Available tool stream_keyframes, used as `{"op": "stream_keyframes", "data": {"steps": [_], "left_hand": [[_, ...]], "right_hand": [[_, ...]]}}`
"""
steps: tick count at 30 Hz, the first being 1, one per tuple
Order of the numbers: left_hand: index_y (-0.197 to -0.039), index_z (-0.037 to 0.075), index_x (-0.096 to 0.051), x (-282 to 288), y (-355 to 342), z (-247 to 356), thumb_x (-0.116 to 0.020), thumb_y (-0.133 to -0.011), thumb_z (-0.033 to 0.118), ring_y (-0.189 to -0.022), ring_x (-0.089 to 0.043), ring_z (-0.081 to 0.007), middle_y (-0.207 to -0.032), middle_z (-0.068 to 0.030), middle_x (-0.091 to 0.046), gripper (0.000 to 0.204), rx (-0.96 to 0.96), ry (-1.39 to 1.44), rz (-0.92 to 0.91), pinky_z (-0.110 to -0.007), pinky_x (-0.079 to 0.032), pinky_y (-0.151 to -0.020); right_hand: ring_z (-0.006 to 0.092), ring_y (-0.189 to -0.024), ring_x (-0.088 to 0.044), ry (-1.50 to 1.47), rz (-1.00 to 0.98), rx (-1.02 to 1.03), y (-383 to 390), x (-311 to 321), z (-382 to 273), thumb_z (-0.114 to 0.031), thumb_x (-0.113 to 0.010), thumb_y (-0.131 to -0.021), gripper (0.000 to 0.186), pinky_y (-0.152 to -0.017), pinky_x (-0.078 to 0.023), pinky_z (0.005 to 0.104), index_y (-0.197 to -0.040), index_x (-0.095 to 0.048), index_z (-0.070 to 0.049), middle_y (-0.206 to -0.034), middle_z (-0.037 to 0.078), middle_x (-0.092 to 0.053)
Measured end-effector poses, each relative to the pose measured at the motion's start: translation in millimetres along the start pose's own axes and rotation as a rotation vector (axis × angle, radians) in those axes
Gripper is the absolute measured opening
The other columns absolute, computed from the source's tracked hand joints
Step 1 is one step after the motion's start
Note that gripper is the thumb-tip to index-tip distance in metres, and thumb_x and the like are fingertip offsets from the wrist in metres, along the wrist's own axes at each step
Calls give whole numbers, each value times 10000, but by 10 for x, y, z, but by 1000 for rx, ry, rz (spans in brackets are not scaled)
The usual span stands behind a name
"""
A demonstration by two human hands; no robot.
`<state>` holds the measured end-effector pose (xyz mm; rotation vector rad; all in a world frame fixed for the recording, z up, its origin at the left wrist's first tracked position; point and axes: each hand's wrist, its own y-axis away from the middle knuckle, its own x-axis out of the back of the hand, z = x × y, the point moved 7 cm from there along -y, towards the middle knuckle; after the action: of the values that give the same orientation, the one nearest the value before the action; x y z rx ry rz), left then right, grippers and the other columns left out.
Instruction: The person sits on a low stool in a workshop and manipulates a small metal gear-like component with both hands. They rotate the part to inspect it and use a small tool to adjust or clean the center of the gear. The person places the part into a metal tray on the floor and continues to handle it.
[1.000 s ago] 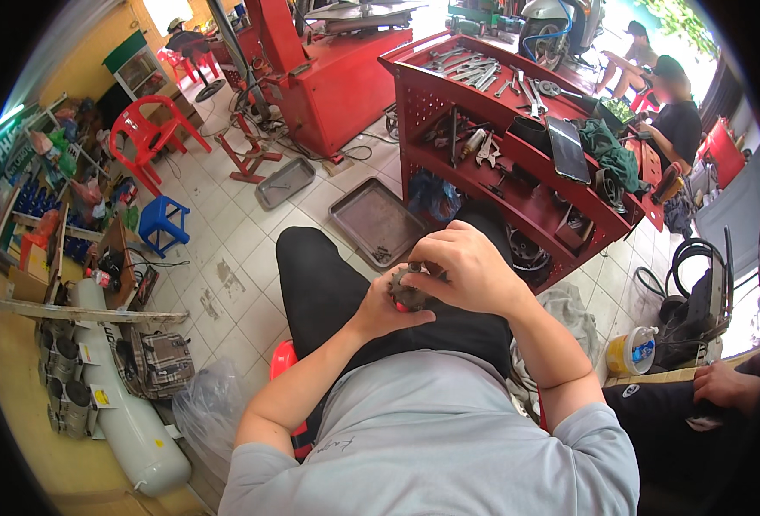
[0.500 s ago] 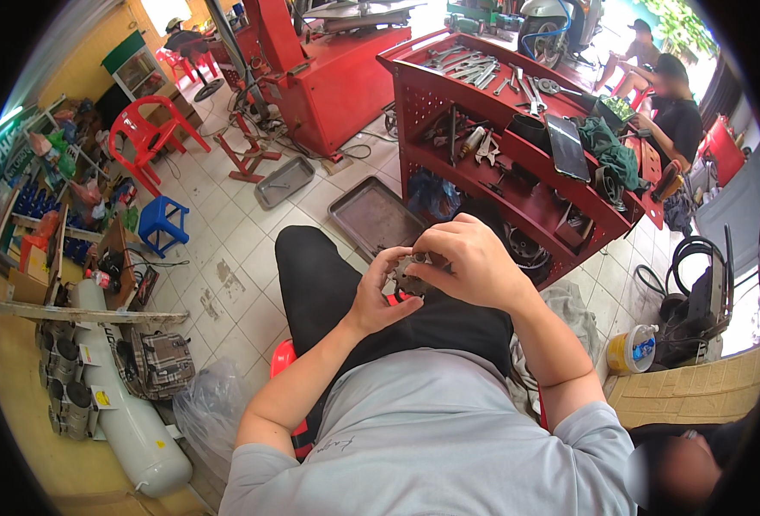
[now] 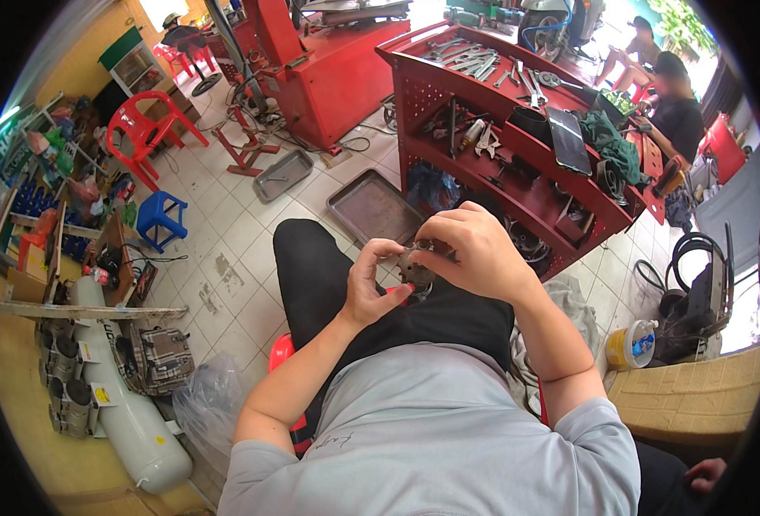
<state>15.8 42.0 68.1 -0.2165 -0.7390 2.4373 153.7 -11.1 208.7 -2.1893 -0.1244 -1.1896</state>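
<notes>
Above my lap I hold a small round metal part (image 3: 413, 272) with a notched edge and holes in its face. My left hand (image 3: 370, 282) curls around its left side, the fingertips at the top edge and the thumb near the bottom. From the upper right my right hand (image 3: 470, 248) pinches the top of the same part, its thumb and fingers close together. Whether a smaller piece sits between the right fingertips is hidden. A bit of red (image 3: 404, 291) shows by the left thumb.
Beyond my knees lies a dark metal tray (image 3: 339, 206), with a smaller tray (image 3: 261, 193) farther left. A red tool cart (image 3: 414, 120) carrying wrenches (image 3: 475, 62) stands ahead right. A blue stool (image 3: 163, 222) is at left. Behind me, right, another person's hand (image 3: 707, 473) shows.
The metal part has tilted and shifted slightly right, showing more of its face. My left hand has opened away from it a little; my right hand has risen slightly. The person behind has moved.
</notes>
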Motion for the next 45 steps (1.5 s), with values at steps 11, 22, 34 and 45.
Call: {"op": "stream_keyframes", "data": {"steps": [11,22,34,45], "left_hand": [[-874,18,-588,87,-18,16,-626,-871,142,-909,-560,-198,-895,-89,-584,130,-55,91,109,-322,-441,-852],[-1006,48,-525,125,-5,-41,-654,-852,69,-931,-522,-139,-992,-49,-549,202,30,93,187,-282,-410,-857],[-1117,41,-580,33,-28,-21,-727,-829,127,-1030,-546,-157,-1083,-51,-582,335,32,-7,73,-282,-403,-909],[-919,36,-568,226,10,-79,-599,-851,60,-900,-536,-150,-967,-64,-587,78,47,99,201,-299,-415,-829]], "right_hand": [[219,-686,-614,51,44,29,4,-18,22,-223,-772,-800,190,-714,-425,340,-860,-680,-68,-711,38,-629],[222,-694,-616,4,-14,17,13,-39,27,-233,-760,-815,200,-723,-425,341,-856,-655,-69,-712,38,-622],[212,-656,-603,-15,-6,13,7,-35,57,-221,-770,-809,192,-712,-421,335,-862,-671,-65,-685,34,-615],[225,-675,-605,-8,13,4,7,-22,49,-216,-769,-809,190,-726,-422,342,-862,-669,-63,-693,37,-613]]}}
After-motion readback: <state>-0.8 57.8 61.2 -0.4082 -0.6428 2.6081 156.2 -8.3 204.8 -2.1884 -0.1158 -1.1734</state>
